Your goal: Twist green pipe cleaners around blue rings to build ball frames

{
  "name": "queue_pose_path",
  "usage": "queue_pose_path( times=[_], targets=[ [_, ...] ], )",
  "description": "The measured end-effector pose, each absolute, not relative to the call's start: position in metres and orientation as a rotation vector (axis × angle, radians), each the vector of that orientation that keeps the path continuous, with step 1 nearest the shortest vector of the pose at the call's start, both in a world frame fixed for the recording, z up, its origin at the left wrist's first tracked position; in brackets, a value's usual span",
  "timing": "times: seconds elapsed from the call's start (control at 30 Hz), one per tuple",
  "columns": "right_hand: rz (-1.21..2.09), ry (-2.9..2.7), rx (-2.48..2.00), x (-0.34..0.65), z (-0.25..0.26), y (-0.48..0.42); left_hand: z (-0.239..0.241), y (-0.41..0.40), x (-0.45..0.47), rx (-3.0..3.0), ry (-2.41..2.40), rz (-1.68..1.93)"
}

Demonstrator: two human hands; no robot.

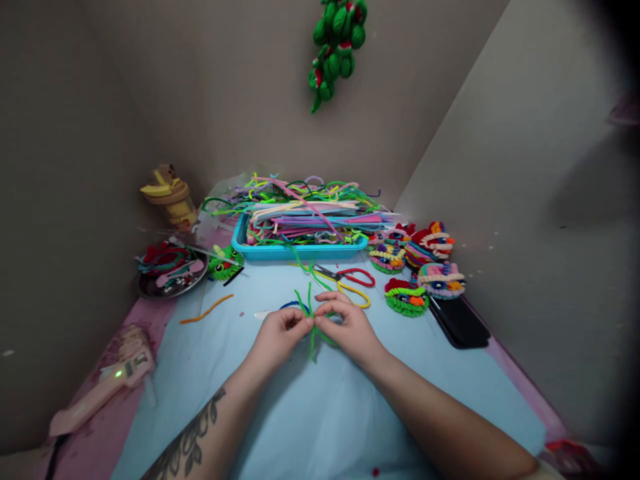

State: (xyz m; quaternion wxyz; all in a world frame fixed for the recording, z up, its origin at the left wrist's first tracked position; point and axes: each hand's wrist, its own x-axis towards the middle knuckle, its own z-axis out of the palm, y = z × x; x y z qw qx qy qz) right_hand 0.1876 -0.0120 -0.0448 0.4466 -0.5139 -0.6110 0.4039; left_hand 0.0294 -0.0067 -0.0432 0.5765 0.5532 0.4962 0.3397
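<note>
Both hands meet over the middle of the table and pinch green pipe cleaners (pixel 313 347) where several strands cross. My left hand (pixel 281 331) is closed, thumb against fingertips, at the left of the crossing. From the right, my right hand (pixel 349 325) pinches the same bunch, fingertips almost touching the left ones. Green ends stick out above and below the fingers. Just beyond the hands lie scissors (pixel 357 279) with one red and one yellow handle. A blue strand (pixel 294 305) shows behind my left hand, partly hidden.
A blue tray (pixel 300 253) heaped with coloured pipe cleaners stands at the back. Fuzzy bird-like figures (pixel 406 298) and a black phone (pixel 459 323) are on the right. At left are a metal bowl (pixel 173 289), an orange strand (pixel 207 310) and a pink glue gun (pixel 103 390).
</note>
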Motion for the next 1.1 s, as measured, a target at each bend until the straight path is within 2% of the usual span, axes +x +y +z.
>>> queue_pose_path(
  times=[0.13, 0.33, 0.4, 0.57, 0.8, 1.1],
  targets=[
    [1.048, -1.37, -1.253, 0.187, -0.049, -0.011, -0.043, -0.006, 0.029, 1.2, 1.184, 0.887],
    [1.411, -1.286, -1.185, 0.184, -0.049, -0.009, -0.04, -0.006, 0.029, 1.135, 1.184, 1.026],
    [1.428, -1.316, -1.226, 0.184, -0.049, -0.009, -0.042, -0.006, 0.03, 1.149, 1.169, 1.019],
    [1.237, -1.442, -1.333, 0.189, -0.047, -0.006, -0.049, -0.006, 0.028, 1.32, 1.219, 0.973],
    [0.811, -1.628, -1.408, 0.193, -0.045, -0.007, -0.048, -0.006, 0.028, 1.416, 1.256, 0.913],
    [0.763, -1.501, -1.41, 0.184, -0.048, -0.012, -0.05, -0.007, 0.029, 1.43, 1.2, 0.898]
  ],
)
